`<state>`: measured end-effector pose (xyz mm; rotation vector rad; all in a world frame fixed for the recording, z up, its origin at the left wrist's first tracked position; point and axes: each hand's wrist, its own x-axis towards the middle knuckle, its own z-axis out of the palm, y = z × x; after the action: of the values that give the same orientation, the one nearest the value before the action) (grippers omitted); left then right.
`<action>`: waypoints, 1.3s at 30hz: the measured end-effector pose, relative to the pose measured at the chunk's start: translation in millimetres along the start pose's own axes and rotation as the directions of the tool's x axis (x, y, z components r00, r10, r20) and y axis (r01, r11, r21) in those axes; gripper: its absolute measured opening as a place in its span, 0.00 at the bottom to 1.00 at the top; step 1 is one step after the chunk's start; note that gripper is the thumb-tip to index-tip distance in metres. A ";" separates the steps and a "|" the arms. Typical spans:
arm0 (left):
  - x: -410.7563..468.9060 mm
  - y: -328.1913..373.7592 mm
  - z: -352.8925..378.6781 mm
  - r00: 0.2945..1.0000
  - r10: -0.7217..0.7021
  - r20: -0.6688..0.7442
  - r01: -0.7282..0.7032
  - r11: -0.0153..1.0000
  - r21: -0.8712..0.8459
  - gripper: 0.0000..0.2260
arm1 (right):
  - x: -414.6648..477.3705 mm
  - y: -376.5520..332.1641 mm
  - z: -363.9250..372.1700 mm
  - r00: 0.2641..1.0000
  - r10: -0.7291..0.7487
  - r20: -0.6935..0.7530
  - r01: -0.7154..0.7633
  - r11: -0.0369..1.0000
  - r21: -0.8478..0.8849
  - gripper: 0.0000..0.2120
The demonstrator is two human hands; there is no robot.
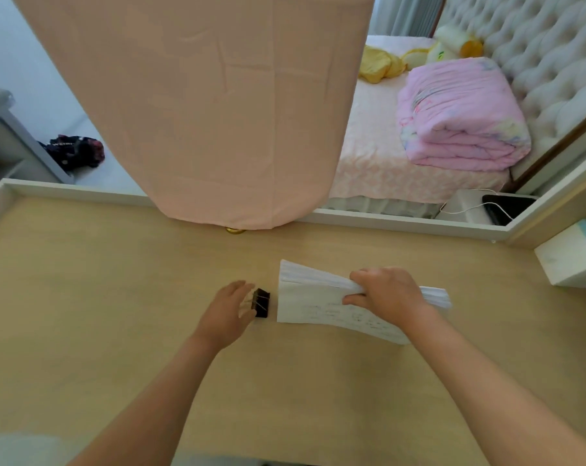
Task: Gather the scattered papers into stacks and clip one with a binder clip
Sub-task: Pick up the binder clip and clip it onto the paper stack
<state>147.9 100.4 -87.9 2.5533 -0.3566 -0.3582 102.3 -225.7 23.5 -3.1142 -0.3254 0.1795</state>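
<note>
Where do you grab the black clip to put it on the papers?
Pinch the binder clip by its silver wire handles, from the left, where the left hand is. They stick out leftward, and the black body faces the paper stack on its right.

Single wide-angle head cam looks fwd/down, close onto desk (pixel 83 297), bed (pixel 369 156) beyond.

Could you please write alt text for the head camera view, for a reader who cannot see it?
The right hand grips a paper stack over a light wooden desk while the left hand holds a black binder clip by its wire handles, just short of the stack's left edge. A pink cloth hangs behind the desk, with a bed beyond.
</note>
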 end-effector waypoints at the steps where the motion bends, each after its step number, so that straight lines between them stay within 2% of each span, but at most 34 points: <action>1: 0.0 -5.0 11.1 0.999 -0.021 0.047 0.019 0.999 0.036 0.28 | -0.4 0.3 1.8 1.000 0.004 -0.005 -0.004 1.000 -0.004 0.21; 4: 0.7 -12.9 31.7 0.985 -0.017 0.170 -0.007 0.990 0.144 0.28 | -1.3 0.6 3.9 0.999 0.027 -0.022 -0.027 0.999 -0.029 0.21; 8: -10.7 -13.9 36.5 0.997 -0.032 0.063 0.025 0.993 0.113 0.18 | -1.9 -0.3 5.7 0.998 0.039 -0.042 -0.040 0.999 -0.018 0.21; 11: -35.9 -11.9 46.8 0.987 0.094 0.130 -0.106 0.990 0.091 0.15 | -1.7 -0.2 7.2 0.998 0.038 -0.044 -0.040 0.998 -0.044 0.22; 14: -60.0 6.5 66.6 0.926 0.273 0.261 -0.303 0.949 0.083 0.15 | -1.3 0.0 6.1 0.998 0.037 -0.045 -0.039 0.999 -0.039 0.22; 17: -59.9 39.0 85.5 0.865 0.390 0.314 -0.445 0.887 0.126 0.18 | -1.4 -0.3 3.8 0.999 0.035 -0.026 -0.035 0.999 -0.019 0.22; 23: -33.3 114.2 98.1 0.803 0.398 0.444 -0.531 0.816 0.228 0.29 | -1.8 -0.3 3.7 0.999 0.011 -0.048 -0.013 0.999 -0.034 0.22; 24: -31.1 124.0 91.6 0.805 0.439 0.399 -0.548 0.808 0.218 0.27 | -1.7 0.2 4.1 0.999 0.005 -0.053 -0.007 0.999 -0.042 0.22; 25: -30.4 132.4 82.9 0.808 0.516 0.284 -0.571 0.805 0.161 0.22 | -1.9 0.6 4.2 0.998 -0.002 -0.056 0.000 0.999 -0.045 0.22; 26: -29.5 139.9 72.0 0.784 0.613 0.098 -0.621 0.777 0.105 0.16 | -1.7 1.3 4.8 0.998 -0.012 -0.061 0.009 0.999 -0.041 0.22; 28: -23.1 153.8 44.3 0.619 0.740 -0.264 -0.730 0.666 0.154 0.05 | -2.2 2.8 7.0 0.996 -0.033 -0.085 0.032 0.999 -0.016 0.21; 29: -17.3 161.5 26.7 0.558 0.754 -0.346 -0.737 0.643 0.211 0.05 | -2.0 3.1 7.6 0.993 -0.050 -0.106 0.049 0.999 -0.008 0.21; 30: -9.3 168.8 9.5 0.546 0.755 -0.363 -0.714 0.646 0.270 0.08 | -2.0 3.4 8.4 0.990 -0.063 -0.128 0.063 0.998 -0.007 0.21; 31: 0.8 175.3 -4.5 0.574 0.755 -0.318 -0.678 0.655 0.333 0.14 | -2.1 3.3 8.2 0.989 -0.068 -0.135 0.067 0.998 -0.010 0.21; 33: 21.9 183.5 -22.0 0.704 0.704 -0.092 -0.607 0.664 0.437 0.24 | -3.0 3.2 7.6 0.989 -0.066 -0.131 0.065 0.998 -0.012 0.22; 34: 30.0 185.6 -26.0 0.770 0.636 0.051 -0.576 0.658 0.485 0.25 | -3.6 3.0 7.2 0.989 -0.062 -0.135 0.062 0.998 -0.003 0.22; 35: 35.3 184.8 -26.6 0.803 0.572 0.167 -0.562 0.634 0.531 0.22 | -4.2 2.6 6.1 0.990 -0.057 -0.131 0.058 0.998 0.004 0.21; 37: 38.6 175.8 -25.3 0.793 0.554 0.252 -0.592 0.605 0.532 0.15 | -4.7 2.2 4.4 0.993 -0.053 -0.108 0.053 0.999 -0.003 0.21; 39: 36.5 165.2 -25.6 0.753 0.618 0.226 -0.632 0.584 0.510 0.11 | -5.3 2.5 4.3 0.994 -0.055 -0.097 0.054 0.998 -0.015 0.21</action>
<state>160.5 -35.3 15.5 2.7251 -1.5367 0.0077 97.2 -229.3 19.8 -3.1083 -0.4101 0.0253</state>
